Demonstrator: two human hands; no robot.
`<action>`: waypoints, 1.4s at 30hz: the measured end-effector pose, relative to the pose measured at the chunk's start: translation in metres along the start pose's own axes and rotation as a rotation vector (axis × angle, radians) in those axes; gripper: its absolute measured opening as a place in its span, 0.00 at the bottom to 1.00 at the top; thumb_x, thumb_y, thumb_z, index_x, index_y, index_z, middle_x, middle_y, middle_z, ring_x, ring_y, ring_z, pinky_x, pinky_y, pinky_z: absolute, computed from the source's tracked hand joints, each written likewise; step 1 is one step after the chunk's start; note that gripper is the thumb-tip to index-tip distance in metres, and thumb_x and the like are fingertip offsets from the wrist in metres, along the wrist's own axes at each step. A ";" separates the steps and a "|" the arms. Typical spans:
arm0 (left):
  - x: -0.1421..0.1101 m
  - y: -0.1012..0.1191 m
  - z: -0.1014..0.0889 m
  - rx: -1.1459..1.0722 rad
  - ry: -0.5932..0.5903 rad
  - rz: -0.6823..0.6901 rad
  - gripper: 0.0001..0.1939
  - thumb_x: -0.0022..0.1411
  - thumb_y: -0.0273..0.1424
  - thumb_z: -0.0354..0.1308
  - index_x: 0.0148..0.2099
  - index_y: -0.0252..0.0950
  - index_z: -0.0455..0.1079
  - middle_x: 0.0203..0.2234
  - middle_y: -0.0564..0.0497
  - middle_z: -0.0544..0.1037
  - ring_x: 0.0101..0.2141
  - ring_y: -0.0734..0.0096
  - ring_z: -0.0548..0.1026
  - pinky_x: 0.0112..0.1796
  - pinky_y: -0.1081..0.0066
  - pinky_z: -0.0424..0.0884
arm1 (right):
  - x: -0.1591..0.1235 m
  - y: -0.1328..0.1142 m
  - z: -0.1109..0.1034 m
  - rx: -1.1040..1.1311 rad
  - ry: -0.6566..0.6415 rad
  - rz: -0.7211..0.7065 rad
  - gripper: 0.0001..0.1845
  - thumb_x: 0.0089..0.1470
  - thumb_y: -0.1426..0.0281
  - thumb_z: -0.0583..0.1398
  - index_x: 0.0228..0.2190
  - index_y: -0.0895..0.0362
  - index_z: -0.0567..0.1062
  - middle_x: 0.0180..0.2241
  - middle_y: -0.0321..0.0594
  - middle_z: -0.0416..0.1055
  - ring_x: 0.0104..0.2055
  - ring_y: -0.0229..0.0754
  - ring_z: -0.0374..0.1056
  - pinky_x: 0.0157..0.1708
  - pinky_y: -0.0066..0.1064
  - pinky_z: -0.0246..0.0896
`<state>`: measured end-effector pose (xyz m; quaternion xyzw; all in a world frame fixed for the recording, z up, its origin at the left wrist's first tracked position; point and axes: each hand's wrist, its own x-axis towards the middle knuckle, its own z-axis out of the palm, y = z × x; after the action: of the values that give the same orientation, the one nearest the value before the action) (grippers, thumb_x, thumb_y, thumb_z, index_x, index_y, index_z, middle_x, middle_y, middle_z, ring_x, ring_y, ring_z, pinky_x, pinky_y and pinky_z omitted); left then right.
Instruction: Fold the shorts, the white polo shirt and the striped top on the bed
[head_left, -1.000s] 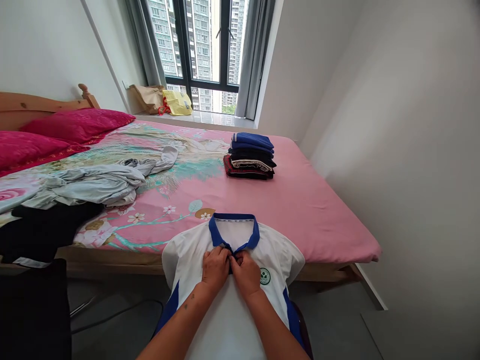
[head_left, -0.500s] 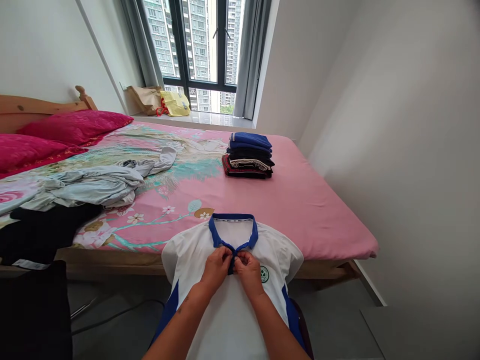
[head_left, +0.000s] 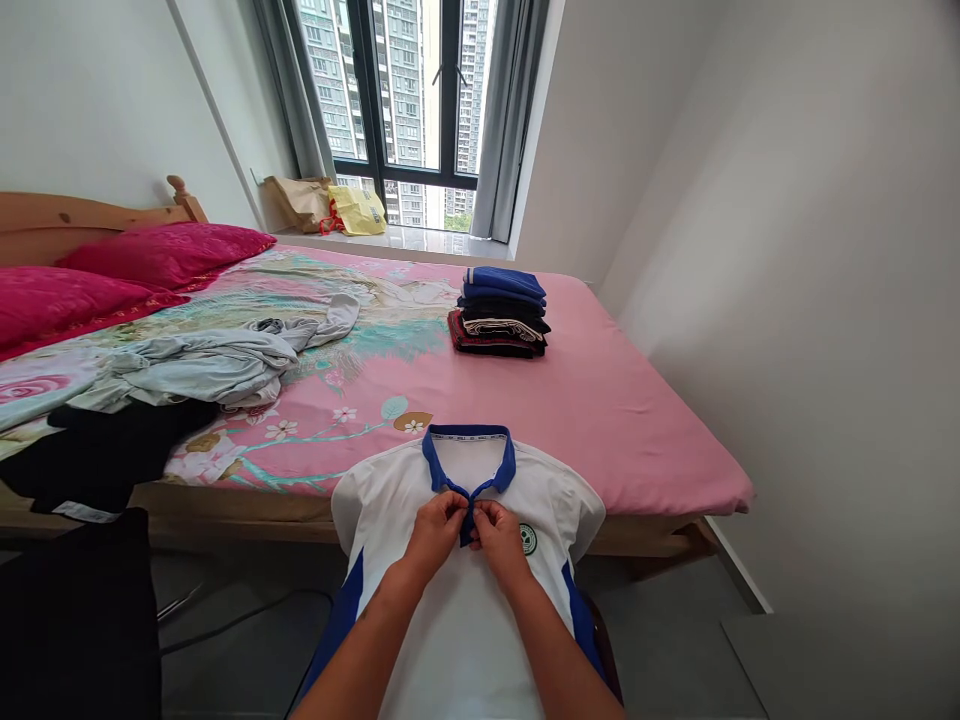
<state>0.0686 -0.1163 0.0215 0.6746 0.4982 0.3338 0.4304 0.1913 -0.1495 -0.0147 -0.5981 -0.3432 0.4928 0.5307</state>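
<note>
A white polo shirt [head_left: 457,620] with a blue collar, blue side panels and a round green badge lies face up, its shoulders on the near edge of the bed and its body toward me. Below the collar, my left hand [head_left: 437,527] pinches one side of the blue button placket [head_left: 466,525]. From the other side my right hand [head_left: 499,535] pinches the same placket, fingertips close to those of the left. Any button between the fingers is too small and covered to make out.
On the pink bed [head_left: 637,420] stands a folded clothes stack [head_left: 501,312]. Crumpled grey clothes [head_left: 202,365] and a black garment [head_left: 112,450] lie at left, near red pillows [head_left: 172,255]. Paper and yellow bags [head_left: 358,210] sit on the windowsill. A cable [head_left: 247,618] crosses the floor.
The view has shifted slightly. Both hands stay at the placket, still pinching it, with only small finger movement; the shirt lies as before.
</note>
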 end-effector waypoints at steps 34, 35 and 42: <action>-0.011 -0.006 0.006 0.046 0.037 0.091 0.02 0.54 0.29 0.50 0.31 0.38 0.64 0.23 0.57 0.70 0.26 0.74 0.68 0.30 0.73 0.64 | -0.005 -0.009 -0.012 0.033 -0.205 0.195 0.07 0.43 0.65 0.55 0.21 0.55 0.61 0.14 0.25 0.55 0.11 0.30 0.51 0.11 0.24 0.48; -0.011 -0.006 0.006 0.054 0.049 0.093 0.02 0.54 0.30 0.51 0.32 0.39 0.64 0.23 0.57 0.70 0.26 0.74 0.68 0.31 0.73 0.64 | -0.005 -0.009 -0.011 0.036 -0.208 0.192 0.08 0.44 0.65 0.55 0.21 0.55 0.61 0.13 0.25 0.54 0.11 0.30 0.51 0.11 0.23 0.46; -0.009 -0.008 0.010 0.097 0.139 0.123 0.05 0.58 0.35 0.52 0.34 0.39 0.64 0.25 0.55 0.72 0.26 0.73 0.71 0.30 0.73 0.68 | -0.006 -0.006 -0.004 0.092 -0.206 0.177 0.12 0.47 0.59 0.54 0.24 0.54 0.61 0.14 0.24 0.55 0.11 0.30 0.52 0.11 0.23 0.49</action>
<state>0.0716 -0.1266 0.0096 0.6991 0.5001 0.3813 0.3402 0.1936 -0.1555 -0.0076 -0.5473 -0.3187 0.6118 0.4740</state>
